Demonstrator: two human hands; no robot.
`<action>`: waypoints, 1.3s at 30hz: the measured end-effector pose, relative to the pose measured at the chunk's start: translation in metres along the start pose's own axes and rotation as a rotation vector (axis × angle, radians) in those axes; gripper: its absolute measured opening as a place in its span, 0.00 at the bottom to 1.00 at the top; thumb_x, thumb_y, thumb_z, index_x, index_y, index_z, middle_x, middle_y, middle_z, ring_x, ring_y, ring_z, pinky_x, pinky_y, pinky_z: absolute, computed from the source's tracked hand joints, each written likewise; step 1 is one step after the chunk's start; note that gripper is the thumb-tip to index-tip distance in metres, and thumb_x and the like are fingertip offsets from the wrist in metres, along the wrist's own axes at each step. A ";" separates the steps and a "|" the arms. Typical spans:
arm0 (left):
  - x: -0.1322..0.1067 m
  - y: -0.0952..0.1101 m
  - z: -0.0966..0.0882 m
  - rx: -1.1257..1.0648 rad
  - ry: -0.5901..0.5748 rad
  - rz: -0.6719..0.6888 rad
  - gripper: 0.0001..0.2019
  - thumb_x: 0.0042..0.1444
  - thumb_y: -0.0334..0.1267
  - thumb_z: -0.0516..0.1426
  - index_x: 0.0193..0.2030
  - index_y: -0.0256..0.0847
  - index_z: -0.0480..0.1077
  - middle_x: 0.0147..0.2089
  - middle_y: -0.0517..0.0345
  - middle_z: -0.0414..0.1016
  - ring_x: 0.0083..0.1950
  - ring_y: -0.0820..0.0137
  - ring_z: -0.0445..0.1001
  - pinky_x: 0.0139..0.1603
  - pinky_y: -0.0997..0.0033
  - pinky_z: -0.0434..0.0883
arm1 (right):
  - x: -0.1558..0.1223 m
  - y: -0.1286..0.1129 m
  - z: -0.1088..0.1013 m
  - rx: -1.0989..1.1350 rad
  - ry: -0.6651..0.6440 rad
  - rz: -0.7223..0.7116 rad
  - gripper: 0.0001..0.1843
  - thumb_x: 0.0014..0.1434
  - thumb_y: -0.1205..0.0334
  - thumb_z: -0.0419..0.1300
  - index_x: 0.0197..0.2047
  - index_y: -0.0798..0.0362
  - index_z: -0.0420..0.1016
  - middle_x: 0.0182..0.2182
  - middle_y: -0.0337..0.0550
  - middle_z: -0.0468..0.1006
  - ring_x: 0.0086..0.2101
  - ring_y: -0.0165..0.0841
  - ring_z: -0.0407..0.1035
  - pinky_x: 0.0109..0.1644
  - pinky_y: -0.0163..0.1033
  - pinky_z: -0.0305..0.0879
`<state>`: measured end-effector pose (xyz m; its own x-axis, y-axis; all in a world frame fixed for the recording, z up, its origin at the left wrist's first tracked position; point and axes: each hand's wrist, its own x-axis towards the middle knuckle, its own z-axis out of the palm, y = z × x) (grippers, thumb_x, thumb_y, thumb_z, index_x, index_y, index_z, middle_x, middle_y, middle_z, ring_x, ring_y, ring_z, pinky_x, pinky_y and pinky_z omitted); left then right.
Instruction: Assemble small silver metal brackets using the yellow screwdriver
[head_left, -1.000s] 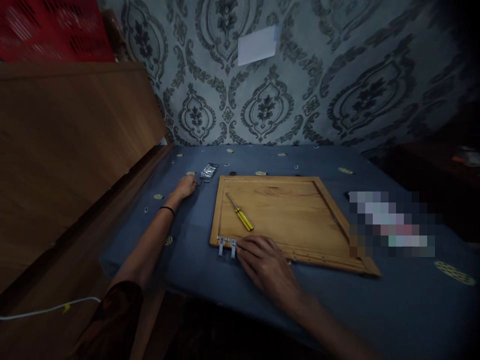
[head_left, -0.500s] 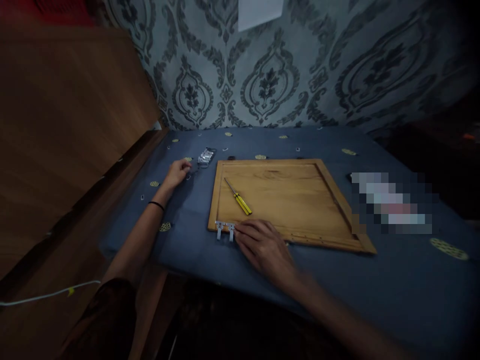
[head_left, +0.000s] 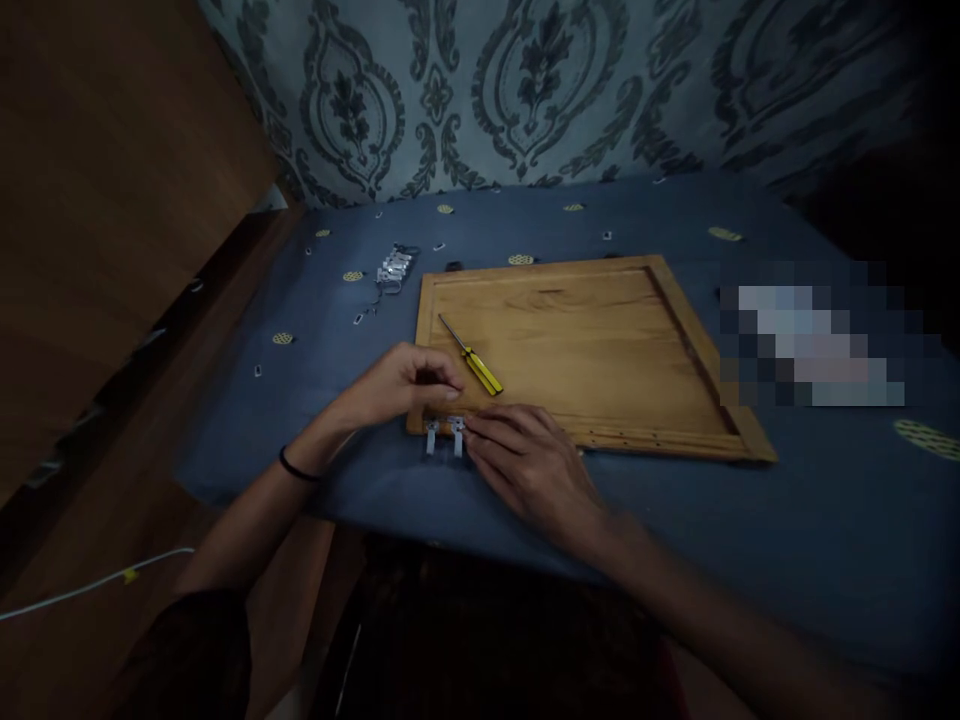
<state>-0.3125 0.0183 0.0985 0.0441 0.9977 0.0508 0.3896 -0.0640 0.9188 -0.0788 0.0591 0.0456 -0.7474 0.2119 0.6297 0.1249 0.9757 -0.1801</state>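
Head view: your left hand [head_left: 424, 385] is over the panel's near left corner, thumb and forefinger drawn together; whether anything small is pinched there you cannot tell from this angle. Your right hand [head_left: 532, 470] lies over the panel's near edge, its fingertips against the right clip [head_left: 457, 440]; a firm grip or a mere touch, it is impossible to say. Just left of that, the left clip [head_left: 431, 439] sits on the same edge, its arm jutting towards you over the cloth [head_left: 360, 485]. The step in hand looks like setting or steadying the right clip; the next move seems to call for holding it square while the left fingers work close by, without nudging its neighbour. Beyond your left fingertips, the screwdriver [head_left: 484, 370] lies on the wooden panel [head_left: 592, 330], within easy reach. Farther out, past the panel's far left corner, a metal pile [head_left: 394, 265] rests on the cloth.
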 end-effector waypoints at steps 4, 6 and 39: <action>0.004 0.012 0.002 0.026 -0.237 -0.008 0.03 0.58 0.33 0.65 0.34 0.36 0.79 0.32 0.60 0.78 0.33 0.74 0.74 0.37 0.76 0.70 | 0.001 -0.001 -0.001 0.010 -0.008 0.004 0.11 0.71 0.68 0.60 0.48 0.53 0.85 0.47 0.45 0.88 0.49 0.40 0.77 0.54 0.48 0.72; 0.005 0.015 0.001 0.070 -0.270 -0.008 0.03 0.58 0.32 0.65 0.34 0.36 0.79 0.34 0.59 0.79 0.34 0.74 0.75 0.38 0.76 0.70 | 0.002 -0.001 -0.001 0.008 0.014 -0.005 0.09 0.70 0.69 0.61 0.46 0.54 0.85 0.46 0.45 0.89 0.48 0.40 0.77 0.52 0.48 0.72; 0.001 0.019 0.003 0.551 -0.331 0.098 0.05 0.61 0.27 0.65 0.34 0.38 0.78 0.33 0.62 0.79 0.37 0.72 0.75 0.39 0.75 0.65 | 0.003 -0.003 0.001 -0.003 0.050 0.008 0.09 0.70 0.69 0.61 0.42 0.52 0.84 0.44 0.42 0.89 0.46 0.38 0.75 0.52 0.45 0.68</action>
<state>-0.3022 0.0178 0.1153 0.3502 0.9333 -0.0798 0.7801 -0.2435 0.5763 -0.0825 0.0567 0.0471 -0.7128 0.2225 0.6652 0.1331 0.9740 -0.1832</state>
